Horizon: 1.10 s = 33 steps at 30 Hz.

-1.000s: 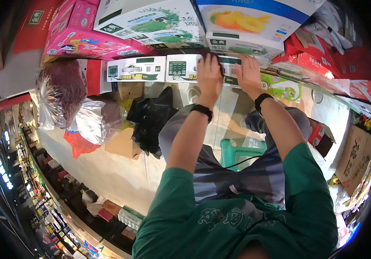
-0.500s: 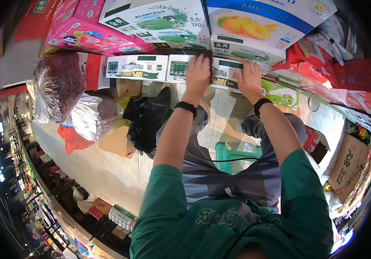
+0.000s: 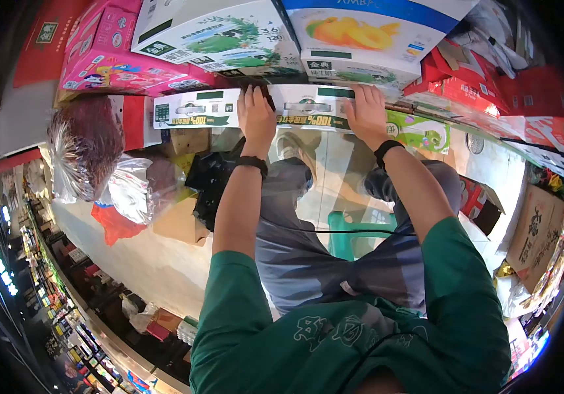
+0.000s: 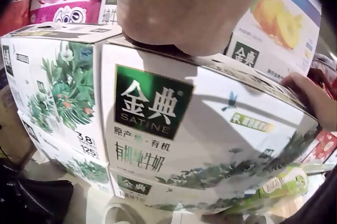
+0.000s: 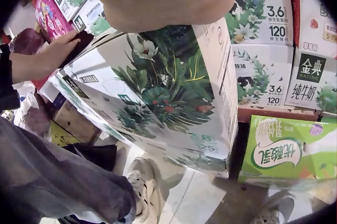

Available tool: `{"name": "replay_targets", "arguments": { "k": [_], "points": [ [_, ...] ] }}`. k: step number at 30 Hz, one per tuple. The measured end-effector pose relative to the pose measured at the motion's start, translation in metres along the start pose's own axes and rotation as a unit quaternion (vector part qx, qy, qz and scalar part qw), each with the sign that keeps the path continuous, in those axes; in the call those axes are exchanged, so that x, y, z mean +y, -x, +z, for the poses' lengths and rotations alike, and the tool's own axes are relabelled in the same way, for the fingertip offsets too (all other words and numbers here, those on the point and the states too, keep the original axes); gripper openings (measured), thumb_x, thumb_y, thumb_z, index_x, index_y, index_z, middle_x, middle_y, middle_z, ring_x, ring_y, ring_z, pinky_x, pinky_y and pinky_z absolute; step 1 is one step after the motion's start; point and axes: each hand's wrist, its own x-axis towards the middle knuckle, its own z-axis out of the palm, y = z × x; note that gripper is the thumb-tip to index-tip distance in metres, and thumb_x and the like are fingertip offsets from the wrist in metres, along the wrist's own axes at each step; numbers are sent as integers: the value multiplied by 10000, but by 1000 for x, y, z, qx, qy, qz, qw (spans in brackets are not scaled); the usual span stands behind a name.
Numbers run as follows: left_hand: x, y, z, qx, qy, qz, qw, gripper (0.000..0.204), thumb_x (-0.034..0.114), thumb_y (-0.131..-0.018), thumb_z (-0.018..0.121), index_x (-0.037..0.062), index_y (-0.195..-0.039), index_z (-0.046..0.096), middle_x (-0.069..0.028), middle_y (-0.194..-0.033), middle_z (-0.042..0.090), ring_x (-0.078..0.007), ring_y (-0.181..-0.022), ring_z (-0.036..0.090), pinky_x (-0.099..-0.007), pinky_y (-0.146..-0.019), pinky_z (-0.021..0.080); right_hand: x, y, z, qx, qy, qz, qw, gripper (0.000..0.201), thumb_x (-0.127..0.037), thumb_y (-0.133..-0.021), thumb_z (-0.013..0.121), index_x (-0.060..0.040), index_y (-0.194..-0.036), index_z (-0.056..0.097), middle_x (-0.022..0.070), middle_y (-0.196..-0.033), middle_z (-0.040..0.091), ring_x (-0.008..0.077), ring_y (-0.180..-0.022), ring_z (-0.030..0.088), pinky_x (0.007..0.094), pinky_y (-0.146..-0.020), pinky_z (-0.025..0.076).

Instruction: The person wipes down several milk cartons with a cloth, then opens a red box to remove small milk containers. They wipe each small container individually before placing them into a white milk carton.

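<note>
Two white milk cartons lie side by side in the head view, the left carton (image 3: 193, 108) and the right carton (image 3: 311, 108), each with a plastic handle on top. My left hand (image 3: 257, 117) rests with extended fingers across the top at the right carton's left end. At that carton's opposite end, my right hand (image 3: 367, 115) lies on the top with its thumb spread. The left wrist view shows the fronts of both cartons, stacked on lower ones, my left hand hidden past the wrist. Leaf pictures cover the right carton's end (image 5: 163, 92) in the right wrist view.
Taller milk boxes (image 3: 223, 39) and a peach-printed box (image 3: 360, 33) stand behind. Left are pink boxes (image 3: 131, 72), bagged dark goods (image 3: 88, 144) and a black bag (image 3: 209, 177). A green carton (image 3: 420, 131) sits right; a green stool (image 3: 341, 240) stands between the legs.
My left hand has slid left along the right carton's top, from near its handle to its left end. The right hand stays at the other end. The head view has shifted slightly.
</note>
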Motion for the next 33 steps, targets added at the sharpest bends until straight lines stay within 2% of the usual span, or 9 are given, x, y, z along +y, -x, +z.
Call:
{"name": "replay_targets", "arguments": {
  "k": [10,16,19,22,24,27,28,31,33],
  "points": [
    [60,20,9,-20,8,69,997,424,93,-844,581,-13,-1249,517,-208,-1294,549,-440,-1216,473,-519,-1035,379,1,1,5,2,13,10,1000,381,-267,-902,556,-13,-1183,524,176,-1182,552,389,-1150,467,504,-1074,308],
    [127,25,19,-25,93,106,990,434,114,-831,576,14,-1251,529,-205,-1307,543,-431,-1212,484,-537,-1059,363,1,-1,0,-12,5,16,1000,363,-265,-915,540,-18,-1181,527,185,-1174,548,385,-1146,474,504,-1071,314],
    [163,28,22,16,146,99,984,404,112,-846,563,15,-1237,534,-211,-1305,545,-434,-1230,475,-535,-1069,355,9,1,4,-10,-27,11,1000,405,-257,-924,521,-4,-1240,513,199,-1217,547,403,-1157,477,500,-1066,327],
    [175,23,17,-60,236,42,969,462,155,-932,488,-1,-1366,454,-225,-1360,505,-431,-1270,438,-521,-1100,316,11,0,0,52,-202,58,976,455,-242,-932,496,9,-1311,482,223,-1271,536,425,-1179,477,498,-1057,343],
    [168,19,22,-123,375,39,918,518,217,-1000,401,-19,-1459,350,-239,-1406,469,-393,-1315,418,-453,-1123,294,1,1,-14,89,-218,41,971,470,-220,-930,488,20,-1333,469,236,-1307,516,437,-1188,474,499,-1049,350],
    [176,19,16,-190,683,-63,703,521,246,-1025,366,-30,-1466,331,-234,-1427,455,-332,-1341,416,-382,-1114,303,-18,4,-36,93,-175,5,980,473,-222,-907,554,-18,-1330,500,234,-1352,483,418,-1227,466,490,-1052,358],
    [165,10,14,-224,638,-45,736,488,255,-1037,372,-9,-1447,383,-202,-1406,492,-284,-1315,452,-361,-1088,331,-19,9,-34,76,-141,4,987,480,-228,-895,576,-32,-1329,509,226,-1360,479,410,-1240,461,487,-1057,356],
    [128,-3,12,-254,488,-89,830,441,187,-985,442,10,-1388,475,-246,-1352,530,-387,-1239,514,-423,-1058,380,-21,28,-40,15,-59,-41,997,515,-267,-818,681,-93,-1287,555,179,-1359,490,380,-1257,457,479,-1062,366],
    [80,-11,15,-124,250,114,953,416,167,-965,457,25,-1351,524,-218,-1329,561,-370,-1227,531,-465,-1044,387,-23,36,-45,-31,-8,-69,997,505,-264,-793,706,-97,-1252,579,161,-1353,497,375,-1245,465,481,-1055,376]
  ]
}}
